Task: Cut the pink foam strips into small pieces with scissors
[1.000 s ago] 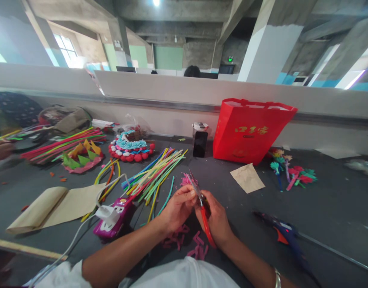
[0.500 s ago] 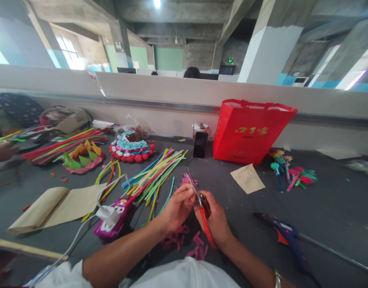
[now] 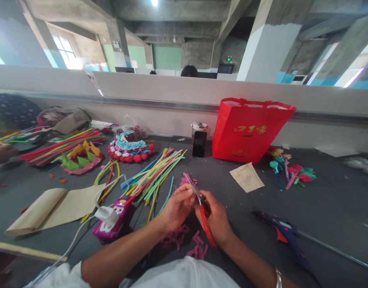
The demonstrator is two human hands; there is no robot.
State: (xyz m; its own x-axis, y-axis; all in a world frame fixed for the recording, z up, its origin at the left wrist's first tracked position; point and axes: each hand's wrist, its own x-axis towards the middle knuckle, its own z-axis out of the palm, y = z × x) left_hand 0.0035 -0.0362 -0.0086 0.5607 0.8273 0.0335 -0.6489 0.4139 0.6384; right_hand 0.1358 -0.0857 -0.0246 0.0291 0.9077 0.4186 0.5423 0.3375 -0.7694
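My right hand (image 3: pixel 215 220) is closed around a pair of scissors (image 3: pixel 204 222) with orange-red handles, the blades pointing up and away from me. My left hand (image 3: pixel 180 206) is pinched beside the blades; whatever its fingertips hold is too small or hidden to make out. Just past the blades lies a small heap of pink pieces (image 3: pixel 188 179). More magenta cut strips (image 3: pixel 198 246) are scattered on the dark table below my hands. Left of them, a bundle of coloured pipe cleaners (image 3: pixel 160 176) is spread out.
A purple power strip (image 3: pixel 113 224) with a white plug and cable sits left of my forearm. A glue gun (image 3: pixel 287 236) lies at right. Behind stand a phone (image 3: pixel 199 144) and a red bag (image 3: pixel 251 132). Another person's hand (image 3: pixel 3 153) shows at far left.
The view has shifted slightly. My hands and the scissors keep nearly the same pose, with the blades looking a little different in angle.
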